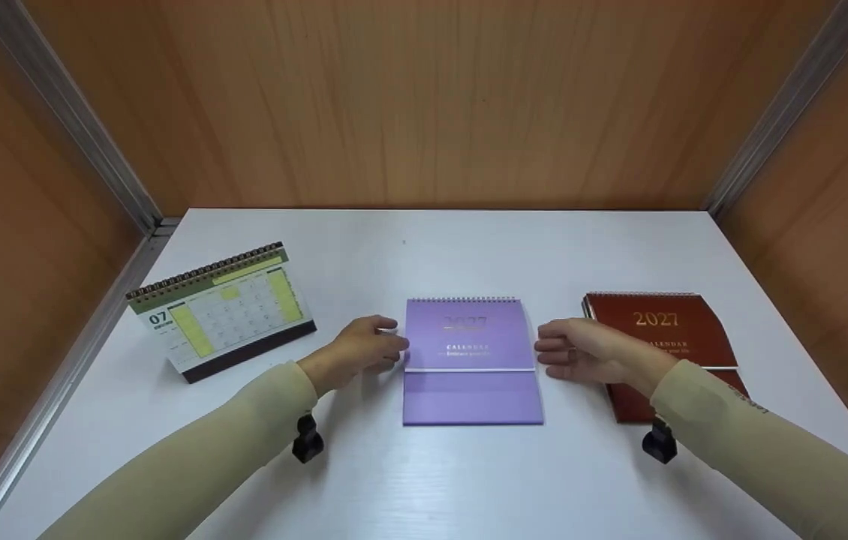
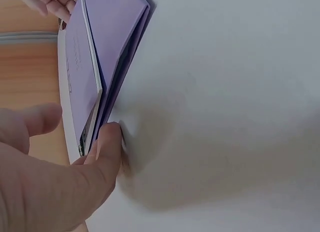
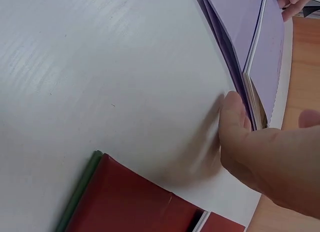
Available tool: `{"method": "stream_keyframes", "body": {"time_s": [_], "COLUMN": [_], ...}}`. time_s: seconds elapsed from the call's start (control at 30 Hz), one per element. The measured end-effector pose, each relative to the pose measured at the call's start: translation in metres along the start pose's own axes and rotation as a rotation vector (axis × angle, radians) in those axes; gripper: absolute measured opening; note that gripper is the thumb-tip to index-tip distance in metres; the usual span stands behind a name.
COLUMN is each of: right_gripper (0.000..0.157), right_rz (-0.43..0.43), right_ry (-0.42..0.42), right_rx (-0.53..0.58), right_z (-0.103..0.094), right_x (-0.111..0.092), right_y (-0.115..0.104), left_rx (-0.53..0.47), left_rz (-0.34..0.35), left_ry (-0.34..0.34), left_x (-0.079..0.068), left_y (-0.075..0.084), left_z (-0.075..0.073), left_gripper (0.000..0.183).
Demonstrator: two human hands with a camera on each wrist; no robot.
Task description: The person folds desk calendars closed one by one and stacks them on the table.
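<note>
A purple 2027 desk calendar (image 1: 469,397) lies almost flat at the middle of the white table, its spiral binding along the far edge. My left hand (image 1: 364,346) is at its left side, fingertips right at the edge and nothing gripped. In the left wrist view the fingers (image 2: 107,152) meet the calendar's side and the thumb stands apart. My right hand (image 1: 589,351) is beside the right edge, with loosely extended fingers (image 3: 232,119) close to the purple cover (image 3: 270,56). Its wrist passes over a dark red 2027 calendar (image 1: 657,311).
On the left, a spiral desk calendar (image 1: 229,311) stands tilted, showing month 07 in green and yellow. Something green (image 3: 80,192) shows under the red calendar's edge in the right wrist view. Wooden panels (image 1: 439,105) with metal corner posts enclose the table (image 1: 424,247) at back and sides.
</note>
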State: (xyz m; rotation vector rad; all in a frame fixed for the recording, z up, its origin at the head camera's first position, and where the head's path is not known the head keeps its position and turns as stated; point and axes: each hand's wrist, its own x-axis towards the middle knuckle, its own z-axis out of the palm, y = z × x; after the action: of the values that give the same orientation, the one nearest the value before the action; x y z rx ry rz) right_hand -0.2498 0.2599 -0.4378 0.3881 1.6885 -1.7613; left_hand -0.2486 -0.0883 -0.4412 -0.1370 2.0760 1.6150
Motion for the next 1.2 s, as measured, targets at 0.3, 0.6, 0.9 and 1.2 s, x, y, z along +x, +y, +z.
{"method": "stream_keyframes", "body": {"time_s": [0.3, 0.6, 0.9, 1.2], "right_gripper": [0.057, 0.05, 0.029, 0.048], "right_rz": [0.017, 0.048, 0.04, -0.011], "right_ry": [-0.043, 0.013, 0.069, 0.051], "right_rx": [-0.05, -0.044, -0.038, -0.089], "right_z": [0.007, 0.015, 0.018, 0.015], "right_x": [0.002, 0.005, 0.01, 0.012], "right_y": [-0.003, -0.004, -0.002, -0.001], "left_rx": [-0.103, -0.139, -0.182, -0.257], "left_rz": [-0.067, -0.11, -0.117, -0.111], "left_ry": [0.005, -0.006, 0.03, 0.077], "left_x": [0.0, 0.003, 0.008, 0.011], "left_y": [-0.002, -0.001, -0.007, -0.007], "left_z": [0.006, 0.009, 0.01, 0.015], "left_gripper": [0.059, 0.056, 0.049, 0.047]}}
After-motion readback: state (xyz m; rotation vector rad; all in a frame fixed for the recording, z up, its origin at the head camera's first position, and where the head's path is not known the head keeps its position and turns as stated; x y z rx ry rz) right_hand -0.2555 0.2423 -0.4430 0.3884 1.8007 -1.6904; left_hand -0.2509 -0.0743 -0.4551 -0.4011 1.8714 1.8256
